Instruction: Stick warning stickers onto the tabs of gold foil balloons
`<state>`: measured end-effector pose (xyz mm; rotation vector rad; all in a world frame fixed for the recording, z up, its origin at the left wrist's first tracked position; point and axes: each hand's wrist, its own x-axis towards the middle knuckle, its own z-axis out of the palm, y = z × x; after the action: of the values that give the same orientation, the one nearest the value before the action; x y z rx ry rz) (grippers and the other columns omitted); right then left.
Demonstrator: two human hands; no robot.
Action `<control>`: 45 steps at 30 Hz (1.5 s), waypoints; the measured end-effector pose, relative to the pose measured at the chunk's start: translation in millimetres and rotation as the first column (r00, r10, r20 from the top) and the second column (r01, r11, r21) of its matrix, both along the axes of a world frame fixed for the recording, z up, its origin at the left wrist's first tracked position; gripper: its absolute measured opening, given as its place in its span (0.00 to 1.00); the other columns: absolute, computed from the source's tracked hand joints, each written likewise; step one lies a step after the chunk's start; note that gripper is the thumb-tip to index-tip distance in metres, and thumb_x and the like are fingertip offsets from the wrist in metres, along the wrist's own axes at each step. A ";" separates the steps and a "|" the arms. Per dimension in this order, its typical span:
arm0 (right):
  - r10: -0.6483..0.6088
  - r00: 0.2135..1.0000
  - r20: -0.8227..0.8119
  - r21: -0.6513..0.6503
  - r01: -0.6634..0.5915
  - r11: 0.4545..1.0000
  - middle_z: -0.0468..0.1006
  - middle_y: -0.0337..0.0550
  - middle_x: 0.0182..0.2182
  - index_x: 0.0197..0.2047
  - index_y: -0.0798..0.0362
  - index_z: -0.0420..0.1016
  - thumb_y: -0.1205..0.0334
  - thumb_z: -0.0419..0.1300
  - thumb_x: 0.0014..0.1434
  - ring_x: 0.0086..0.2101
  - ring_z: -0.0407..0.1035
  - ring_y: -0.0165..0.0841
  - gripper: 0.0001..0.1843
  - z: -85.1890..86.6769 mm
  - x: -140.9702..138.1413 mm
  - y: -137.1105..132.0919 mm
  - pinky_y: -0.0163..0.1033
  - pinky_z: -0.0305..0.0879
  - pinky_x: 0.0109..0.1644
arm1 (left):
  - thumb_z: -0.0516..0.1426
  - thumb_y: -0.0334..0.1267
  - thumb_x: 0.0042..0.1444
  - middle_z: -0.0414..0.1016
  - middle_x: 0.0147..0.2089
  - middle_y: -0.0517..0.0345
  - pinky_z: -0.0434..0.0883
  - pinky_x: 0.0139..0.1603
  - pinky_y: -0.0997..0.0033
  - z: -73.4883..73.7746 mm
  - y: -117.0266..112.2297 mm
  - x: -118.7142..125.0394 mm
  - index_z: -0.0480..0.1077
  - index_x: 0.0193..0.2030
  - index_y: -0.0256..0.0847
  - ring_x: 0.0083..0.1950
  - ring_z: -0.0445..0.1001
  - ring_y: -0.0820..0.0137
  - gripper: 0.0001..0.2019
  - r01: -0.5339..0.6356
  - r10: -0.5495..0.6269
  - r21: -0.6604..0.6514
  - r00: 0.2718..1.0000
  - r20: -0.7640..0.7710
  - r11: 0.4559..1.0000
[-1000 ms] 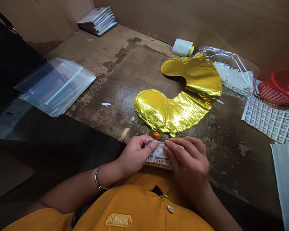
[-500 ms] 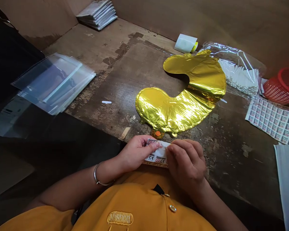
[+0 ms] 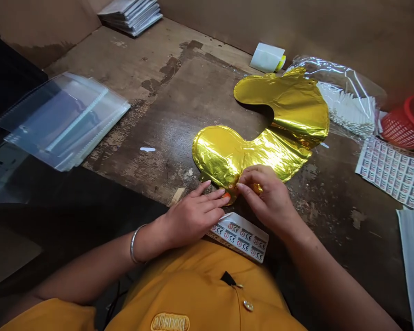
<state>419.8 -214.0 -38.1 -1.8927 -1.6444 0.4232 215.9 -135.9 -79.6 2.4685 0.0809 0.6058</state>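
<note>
A flat gold foil balloon in a curved shape lies on the worn wooden table. Both my hands meet at its near edge, by its small orange valve tab. My left hand lies with fingers stretched out, fingertips touching the tab. My right hand pinches the balloon's edge there; a sticker may be under its fingers, but I cannot make that out. A small sticker sheet with CE marks lies loose at the table edge, partly under my left hand.
A stack of clear plastic bags lies at the left. A pile of packets sits far left. At the right are a large sticker sheet, a red basket, a clear bag of white items, and a white roll.
Both hands left the small sticker sheet, which now lies on the table edge, and moved forward to the balloon's near edge. The right hand now pinches there.
</note>
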 end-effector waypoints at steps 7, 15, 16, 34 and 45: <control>-0.011 1.000 -0.015 -0.044 0.011 0.999 0.74 0.42 0.32 0.30 0.49 0.69 0.64 0.57 0.60 0.37 0.67 0.36 0.06 5.6 6.9 1.1 0.43 0.64 0.42 | 0.52 0.29 0.63 0.75 0.57 0.47 0.53 0.71 0.49 0.1 0.5 1.1 0.74 0.42 0.38 0.63 0.68 0.60 0.09 0.004 -0.007 -0.078 1.000 -0.028 0.997; 0.038 0.999 0.018 -0.063 -0.037 0.997 0.74 0.42 0.33 0.30 0.50 0.68 0.65 0.57 0.60 0.37 0.67 0.36 0.06 -1.3 2.8 3.0 0.44 0.63 0.43 | 0.51 0.30 0.64 0.75 0.57 0.49 0.53 0.72 0.53 -2.2 -0.6 -0.1 0.73 0.42 0.37 0.62 0.70 0.61 0.09 -0.017 0.019 0.076 1.000 -0.024 0.997; 0.037 0.999 0.012 -0.074 -0.036 0.997 0.74 0.42 0.33 0.30 0.50 0.68 0.65 0.57 0.60 0.37 0.67 0.36 0.06 -2.3 3.2 3.5 0.44 0.63 0.43 | 0.51 0.30 0.64 0.75 0.57 0.49 0.53 0.72 0.53 -2.1 -0.5 0.0 0.73 0.42 0.36 0.62 0.71 0.61 0.09 -0.018 0.019 0.077 1.000 -0.024 0.997; 0.028 1.000 -0.012 -0.110 -0.030 0.994 0.73 0.42 0.31 0.29 0.51 0.68 0.65 0.58 0.59 0.37 0.66 0.35 0.07 -2.5 1.2 5.0 0.42 0.61 0.43 | 0.52 0.31 0.65 0.78 0.53 0.52 0.60 0.69 0.54 -1.8 -0.3 3.7 0.73 0.40 0.36 0.58 0.74 0.62 0.08 -0.069 0.065 0.088 0.997 0.049 0.994; 0.010 0.998 0.065 -0.119 -0.002 0.993 0.73 0.42 0.31 0.28 0.50 0.69 0.62 0.58 0.60 0.37 0.66 0.37 0.08 -5.3 -0.2 5.6 0.42 0.60 0.42 | 0.54 0.31 0.64 0.78 0.53 0.53 0.58 0.70 0.55 -3.9 -2.0 3.1 0.73 0.40 0.36 0.59 0.74 0.63 0.07 -0.073 0.069 0.087 0.996 0.048 0.993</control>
<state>419.6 -208.3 -43.4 -2.0084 -1.7020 0.4753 218.9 -137.9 -83.6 2.5456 0.1277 0.7093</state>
